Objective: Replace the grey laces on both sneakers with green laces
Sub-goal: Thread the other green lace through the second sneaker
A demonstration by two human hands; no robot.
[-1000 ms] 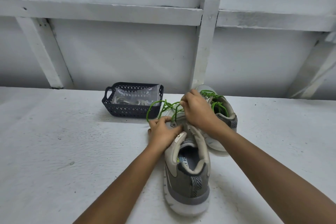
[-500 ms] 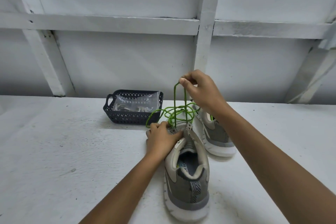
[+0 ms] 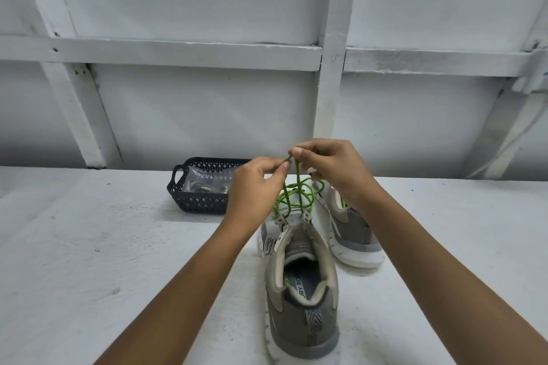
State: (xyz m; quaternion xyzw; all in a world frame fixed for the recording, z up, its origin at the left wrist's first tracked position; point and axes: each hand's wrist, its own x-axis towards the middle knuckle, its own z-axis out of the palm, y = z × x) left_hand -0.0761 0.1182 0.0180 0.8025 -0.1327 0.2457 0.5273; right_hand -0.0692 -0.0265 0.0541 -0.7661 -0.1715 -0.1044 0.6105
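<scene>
Both hands pinch the green lace (image 3: 296, 187) – left hand (image 3: 255, 184) and right hand (image 3: 335, 169) lift it above the near sneaker (image 3: 299, 290), which stands heel toward the worktop's (image 3: 89, 246) near edge. Best to level the two ends before crossing upward, keeping the slack loops untangled. The second sneaker (image 3: 353, 231) sits just beside, farther back – its green lace could snag. A dark basket (image 3: 192, 201) by the far edge stays clear.

Bare table (image 3: 89, 246) left of near sneaker (image 3: 302, 320); basket (image 3: 195, 201) far left, second sneaker (image 3: 353, 231) close right
</scene>
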